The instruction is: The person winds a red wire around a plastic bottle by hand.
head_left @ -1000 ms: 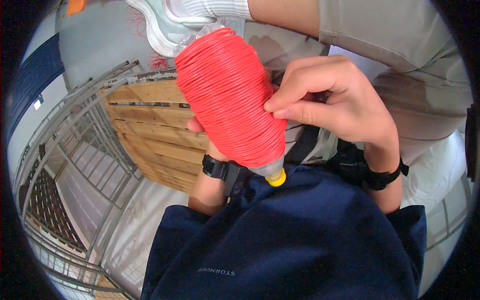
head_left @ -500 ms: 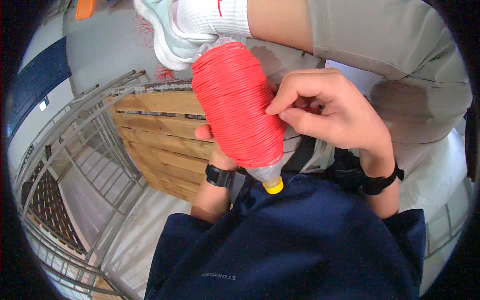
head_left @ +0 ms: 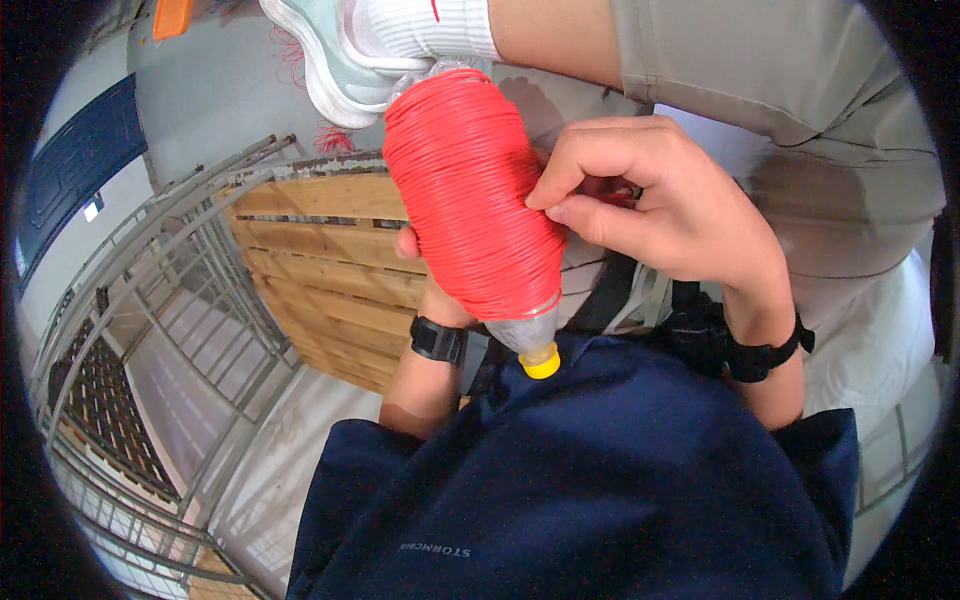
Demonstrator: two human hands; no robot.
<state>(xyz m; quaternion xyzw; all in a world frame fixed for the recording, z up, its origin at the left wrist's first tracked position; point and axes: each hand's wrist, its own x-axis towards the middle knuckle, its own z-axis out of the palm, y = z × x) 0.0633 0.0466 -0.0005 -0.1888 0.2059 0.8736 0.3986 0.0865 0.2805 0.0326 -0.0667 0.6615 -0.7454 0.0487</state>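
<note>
A clear plastic bottle with a yellow cap [head_left: 541, 362] is wrapped thickly in red cord [head_left: 470, 190], cap end toward me. My left hand [head_left: 410, 245] holds the bottle from behind; only a few fingers and the wrist with a black watch [head_left: 438, 340] show. My right hand [head_left: 660, 205] rests against the bottle's right side, thumb and forefinger pinched on the red cord. A black band [head_left: 760, 350] circles my right wrist. My dark blue shirt [head_left: 600, 480] fills the lower part of the view.
A bent leg in khaki shorts [head_left: 760, 90], a white sock and a pale green shoe [head_left: 330, 60] lie at the top. A wooden pallet [head_left: 320, 270] and grey metal railings [head_left: 150, 330] are at the left. Loose red threads lie by the shoe.
The wound bottle has shifted slightly up and right in view. My right hand's pinch has moved a little along its side. My left hand keeps its hold.
</note>
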